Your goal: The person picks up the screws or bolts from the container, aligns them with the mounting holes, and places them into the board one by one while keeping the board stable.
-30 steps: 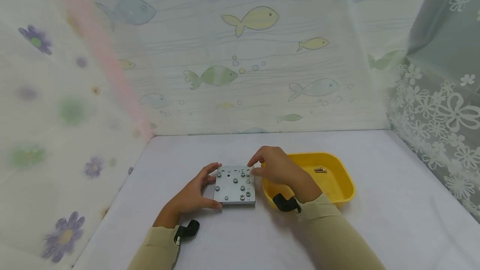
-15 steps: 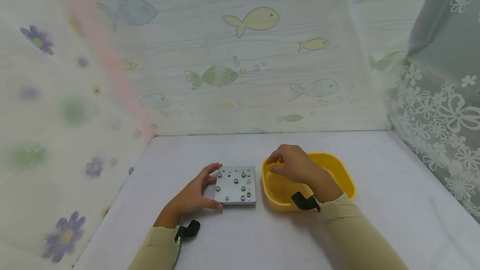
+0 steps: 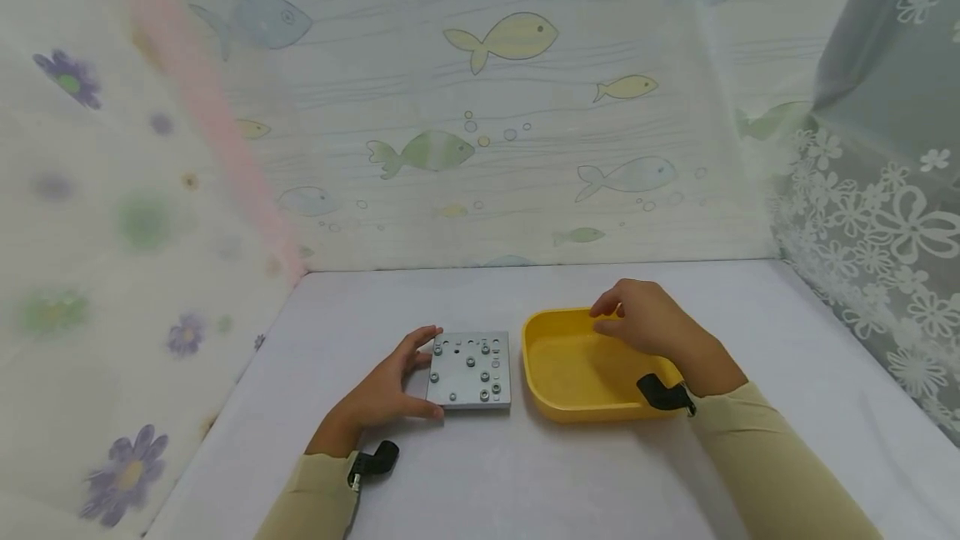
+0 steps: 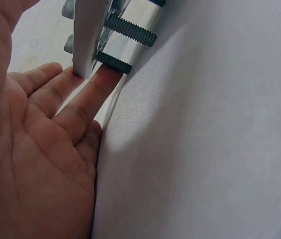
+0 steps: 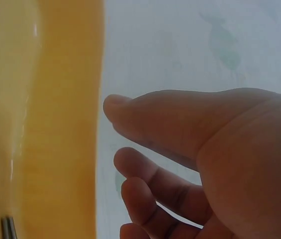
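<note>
The left hand (image 3: 381,392) holds a metal plate (image 3: 453,375) with bolts (image 3: 471,362) on the white worktop (image 3: 465,473). The right hand (image 3: 651,319) hangs over a yellow tray (image 3: 577,369), its grip loose.

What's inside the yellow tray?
The right wrist view shows slim metal pieces in the yellow tray, cut off by the picture's edge. In the head view, the right grip and arm cover most of the tray's right side, so what lies there is hidden.

Head: looks forward and down across table (image 3: 480,473). Left wrist: close along left hand (image 4: 46,134); shares plate (image 4: 88,35) with head. Right wrist: close across right hand (image 5: 220,144); shares tray (image 5: 63,124) with head.
</note>
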`<state>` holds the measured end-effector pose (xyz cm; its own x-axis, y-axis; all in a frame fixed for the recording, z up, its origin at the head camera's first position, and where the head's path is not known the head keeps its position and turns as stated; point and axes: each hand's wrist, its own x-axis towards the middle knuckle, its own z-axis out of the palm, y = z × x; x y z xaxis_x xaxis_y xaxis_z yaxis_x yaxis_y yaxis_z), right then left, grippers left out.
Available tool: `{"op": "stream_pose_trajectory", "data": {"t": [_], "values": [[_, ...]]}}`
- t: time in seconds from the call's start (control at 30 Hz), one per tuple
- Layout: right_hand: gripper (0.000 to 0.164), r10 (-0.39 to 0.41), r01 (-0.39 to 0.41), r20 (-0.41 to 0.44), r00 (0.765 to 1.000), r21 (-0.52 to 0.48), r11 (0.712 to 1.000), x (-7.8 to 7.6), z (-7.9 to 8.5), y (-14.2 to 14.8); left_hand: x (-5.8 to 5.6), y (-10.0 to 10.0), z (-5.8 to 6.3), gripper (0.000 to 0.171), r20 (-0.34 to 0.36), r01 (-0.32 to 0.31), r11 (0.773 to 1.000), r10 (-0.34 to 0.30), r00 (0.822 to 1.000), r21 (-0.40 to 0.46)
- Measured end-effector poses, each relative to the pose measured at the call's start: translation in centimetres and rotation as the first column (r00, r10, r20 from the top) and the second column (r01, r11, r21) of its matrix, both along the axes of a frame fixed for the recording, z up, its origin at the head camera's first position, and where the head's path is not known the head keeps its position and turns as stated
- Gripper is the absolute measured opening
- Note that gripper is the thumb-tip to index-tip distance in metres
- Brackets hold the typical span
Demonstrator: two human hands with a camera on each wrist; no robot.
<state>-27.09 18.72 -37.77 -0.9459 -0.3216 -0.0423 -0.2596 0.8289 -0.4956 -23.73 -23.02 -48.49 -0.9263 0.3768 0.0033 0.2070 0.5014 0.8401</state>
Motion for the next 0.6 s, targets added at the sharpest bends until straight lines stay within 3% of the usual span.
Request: {"op": "stream_pose_trajectory", "data": {"t": [0.17,0.4,0.6], "values": [[0.025,-0.035,0.035,0.015,0.999,0.006,0.999,-0.2,-0.2,1.5,0.1,0.0,0.0,0.122,-0.001,0.002,1.0,-0.002,1.0,0.013],[0.017,-0.08,0.082,-0.036,0.996,0.04,0.996,-0.6,-0.7,3.3,0.1,0.2,0.1,0.122,0.012,0.01,1.0,-0.011,1.0,0.024],[0.017,-0.091,0.09,0.022,0.996,0.072,0.993,-1.2,-1.1,4.6,0.2,0.1,0.3,0.123,0.023,-0.004,1.0,0.004,1.0,0.007]]}}
